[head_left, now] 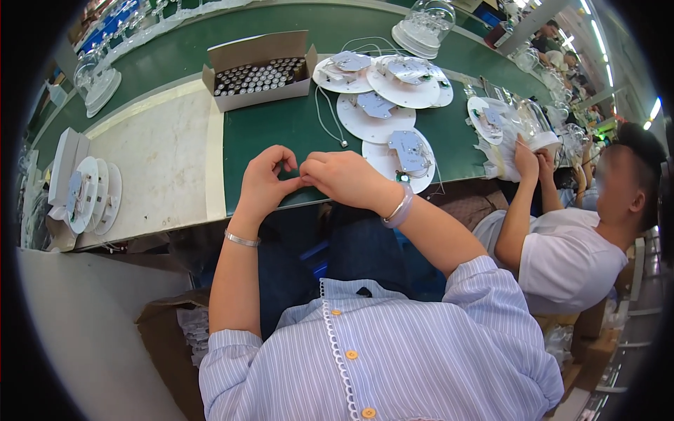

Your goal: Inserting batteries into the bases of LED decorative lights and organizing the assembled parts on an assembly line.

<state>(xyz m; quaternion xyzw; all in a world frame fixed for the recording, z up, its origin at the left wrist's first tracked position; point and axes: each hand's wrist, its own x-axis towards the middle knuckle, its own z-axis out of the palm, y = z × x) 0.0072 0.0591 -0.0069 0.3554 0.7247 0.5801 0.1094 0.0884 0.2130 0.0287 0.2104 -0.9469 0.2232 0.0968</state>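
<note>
Over the table's front edge, my left hand (269,179) is closed, its fingers curled and the thumb reaching to the right. Against that thumb, my right hand (345,181) is also closed, with its fingertips pinched together. Whatever may be between the fingers is too small or hidden to make out. Just beyond my right hand lies a white round disc (379,163) bearing a grey circuit plate (409,150) and thin wires. Several similar discs overlap behind it. A loose white cable (330,112) ends in a small plug near my right hand.
An open cardboard box (263,97) of upright battery-like cylinders stands beyond my hands. More discs (109,196) stand on edge at the far left. Clear domes (425,27) stand farther back. At right, a co-worker (562,245) handles a white part beside plastic bags.
</note>
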